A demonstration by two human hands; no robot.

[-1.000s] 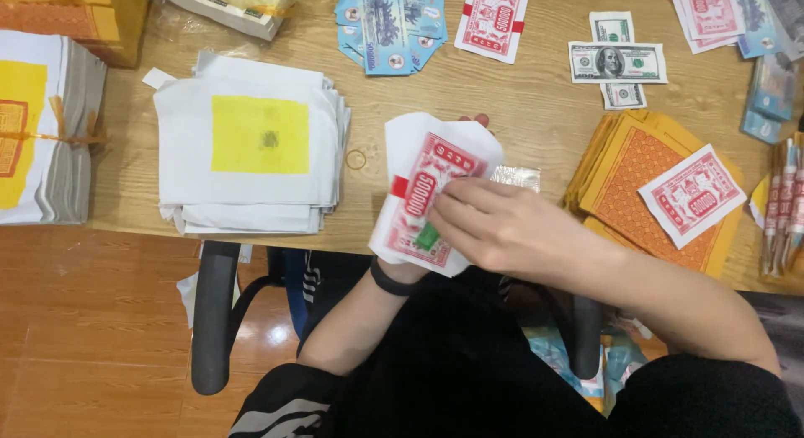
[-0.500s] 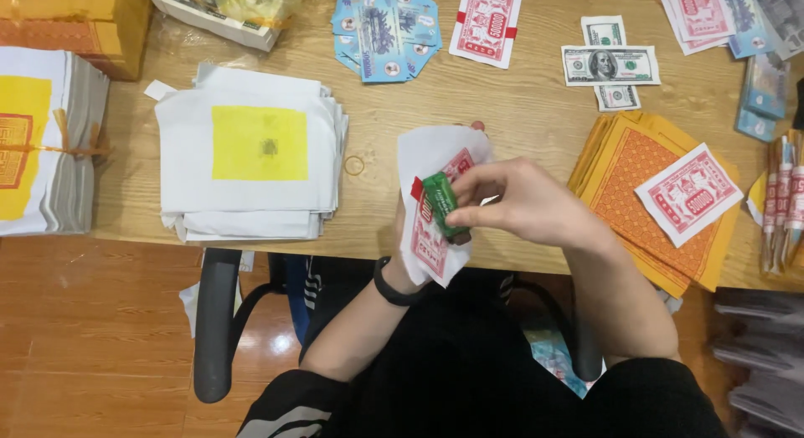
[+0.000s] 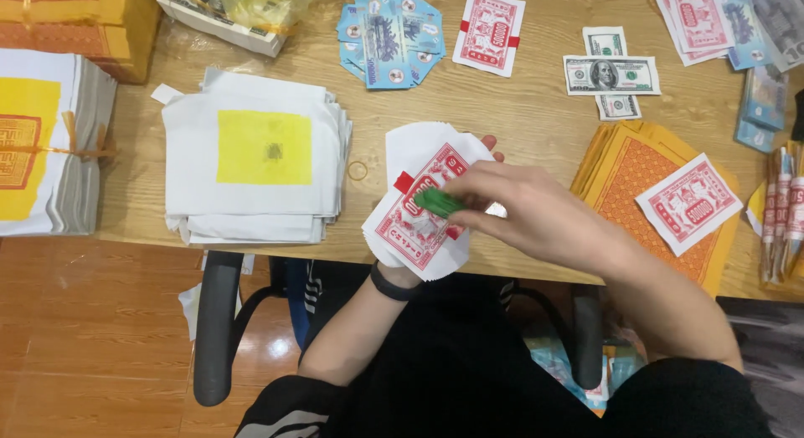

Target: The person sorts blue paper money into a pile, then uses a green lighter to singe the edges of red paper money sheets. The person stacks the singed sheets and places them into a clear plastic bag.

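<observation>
A small green bundle [image 3: 437, 201] is pinched by the right hand [image 3: 536, 216] over the red-printed white sheets [image 3: 419, 208] cupped in the left hand [image 3: 435, 205] near the table's [image 3: 536, 120] edge, so the loosely supported sheets could be dropped.

— What lay on the wooden table [image 3: 536, 120]?
— A stack of white sheets with a yellow square [image 3: 255, 166], and a rubber band [image 3: 358, 170] just beside it.
— Farther off?
— A fan of blue notes [image 3: 389, 38], crossed grey-green banknotes [image 3: 611, 76], and orange papers [image 3: 624, 174].
</observation>
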